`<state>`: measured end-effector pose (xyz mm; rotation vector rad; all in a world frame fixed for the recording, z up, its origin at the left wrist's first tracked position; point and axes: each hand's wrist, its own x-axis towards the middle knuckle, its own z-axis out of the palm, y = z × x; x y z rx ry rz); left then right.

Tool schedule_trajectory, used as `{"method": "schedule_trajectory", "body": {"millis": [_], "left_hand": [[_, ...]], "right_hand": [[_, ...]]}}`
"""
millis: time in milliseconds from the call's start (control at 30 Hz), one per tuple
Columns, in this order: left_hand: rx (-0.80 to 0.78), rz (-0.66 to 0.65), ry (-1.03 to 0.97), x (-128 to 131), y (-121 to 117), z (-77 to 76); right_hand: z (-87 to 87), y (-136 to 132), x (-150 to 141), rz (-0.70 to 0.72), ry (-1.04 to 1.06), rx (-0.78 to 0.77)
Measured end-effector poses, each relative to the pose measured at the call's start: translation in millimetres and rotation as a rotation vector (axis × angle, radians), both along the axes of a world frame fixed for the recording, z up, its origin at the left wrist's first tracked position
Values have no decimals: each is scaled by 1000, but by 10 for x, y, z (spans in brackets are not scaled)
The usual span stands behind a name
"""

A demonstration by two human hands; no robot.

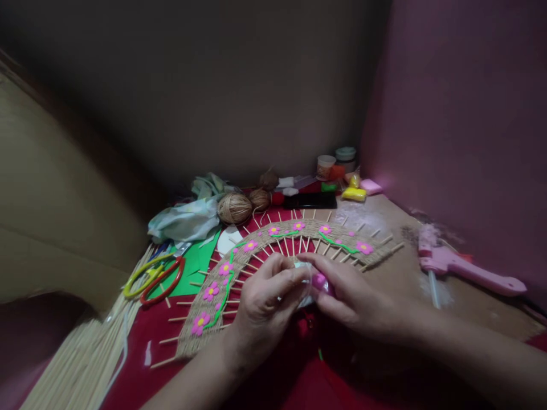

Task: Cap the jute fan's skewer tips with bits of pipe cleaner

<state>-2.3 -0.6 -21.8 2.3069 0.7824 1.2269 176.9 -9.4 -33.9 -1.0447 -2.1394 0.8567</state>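
Note:
My left hand [267, 299] and my right hand [348, 293] are close together, fingers closed on a small clear plastic packet of pink clay [321, 282]. The left fingers pinch its pale, whitish end, while the right fingers wrap around the pink part. Just beyond them curves a woven twine arch [267, 239] with thin sticks poking out on both edges. Pink clay flowers with yellow centres [211, 291] and green wavy stems [231, 280] decorate it. My left forearm and hand cover part of the arch's inner side.
Scissors [183, 279] with yellow and orange handles lie on green sheets at left, near a bundle of sticks [81, 353]. Twine balls [235, 208], a black phone [311, 200] and yellow clay packets [354, 194] sit at the back. A pink glue gun [474, 270] rests at right.

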Motion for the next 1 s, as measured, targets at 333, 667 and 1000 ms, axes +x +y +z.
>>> {"method": "schedule_trajectory", "body": {"millis": [333, 667, 1000], "left_hand": [[162, 9, 117, -24, 46, -34], [149, 9, 140, 0, 10, -20], [84, -14, 110, 47, -31, -8]], "right_hand": [[-29, 6, 7, -59, 26, -19], [-36, 30, 20, -10, 12, -104], [121, 12, -10, 76, 52, -109]]}}
